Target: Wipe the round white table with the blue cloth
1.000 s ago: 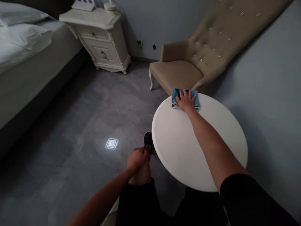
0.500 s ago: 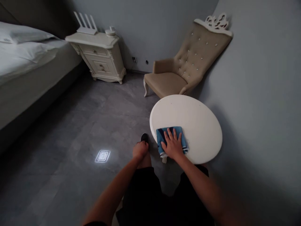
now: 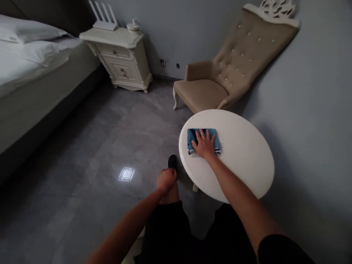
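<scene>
Down at the near end you've got black shorts [image 3: 170,231] and, off to the right, a black sleeve [image 3: 280,251]. The left hand [image 3: 167,180] sits on the bare left knee, well apart from the cloth. Its fingers curl down out of sight, so I can't really tell if it's fully closed. A dark shoe [image 3: 172,161] shows just past it. Out on the floor [image 3: 90,157] to the left there's a bright square patch of light [image 3: 126,174].

Just right of the knee is a white oval table [image 3: 239,150], and the right hand [image 3: 205,145] is on it, palm down, fingers spread apart. Blue cloth [image 3: 191,135] is right under that hand, folded up and lying flat on the left part of the top. It sticks out past the thumb, a bit beyond the fingertips, and its striped near edge peeks out by the wrist.

Behind the table, a tan chair [image 3: 202,93] with a buttoned back stands near the wall [image 3: 310,110]. Further left there's a cream nightstand [image 3: 132,68] with a white router [image 3: 105,25] on top, and a bed [image 3: 46,73] beside it.
</scene>
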{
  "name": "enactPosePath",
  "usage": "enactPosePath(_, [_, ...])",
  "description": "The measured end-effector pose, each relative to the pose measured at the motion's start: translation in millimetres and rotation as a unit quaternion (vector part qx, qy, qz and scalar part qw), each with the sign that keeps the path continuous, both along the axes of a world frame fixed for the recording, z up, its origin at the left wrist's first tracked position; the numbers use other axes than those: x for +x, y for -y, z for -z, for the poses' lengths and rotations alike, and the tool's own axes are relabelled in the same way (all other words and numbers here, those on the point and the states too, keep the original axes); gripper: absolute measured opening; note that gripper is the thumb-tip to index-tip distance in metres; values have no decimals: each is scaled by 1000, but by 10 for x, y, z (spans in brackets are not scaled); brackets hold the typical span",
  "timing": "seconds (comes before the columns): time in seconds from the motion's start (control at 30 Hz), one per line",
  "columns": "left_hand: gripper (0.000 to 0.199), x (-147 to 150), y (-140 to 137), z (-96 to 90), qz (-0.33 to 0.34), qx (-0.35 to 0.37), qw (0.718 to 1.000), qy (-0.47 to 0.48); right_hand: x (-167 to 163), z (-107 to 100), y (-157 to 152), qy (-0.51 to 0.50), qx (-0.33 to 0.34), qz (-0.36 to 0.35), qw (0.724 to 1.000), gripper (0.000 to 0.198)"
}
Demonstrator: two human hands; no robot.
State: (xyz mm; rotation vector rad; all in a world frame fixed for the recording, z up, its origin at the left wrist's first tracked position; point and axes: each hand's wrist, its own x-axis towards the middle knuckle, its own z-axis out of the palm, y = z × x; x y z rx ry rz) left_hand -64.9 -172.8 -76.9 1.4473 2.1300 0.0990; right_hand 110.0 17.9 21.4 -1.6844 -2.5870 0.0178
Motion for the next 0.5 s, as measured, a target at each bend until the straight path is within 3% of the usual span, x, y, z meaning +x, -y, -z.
enactPosePath(0.17, [48, -62, -129, -8, 5, -12, 1000, 13, -240, -6, -1280, 3, -3, 39, 999, 77])
enactPosePath(0.3, [43, -148, -224, -7, 5, -20, 999, 31, -395, 24, -2128, -15, 0, 49, 999, 75])
enactPosePath(0.4, [43, -216, -252, 22, -6, -34, 999, 34, -513, 34, -2549, -6, -7, 48, 999, 67])
enactPosePath(0.5, [45, -258, -246, 62, -22, -38, 998, 34, -594, 30, -2731, 12, -10, 46, 999, 64])
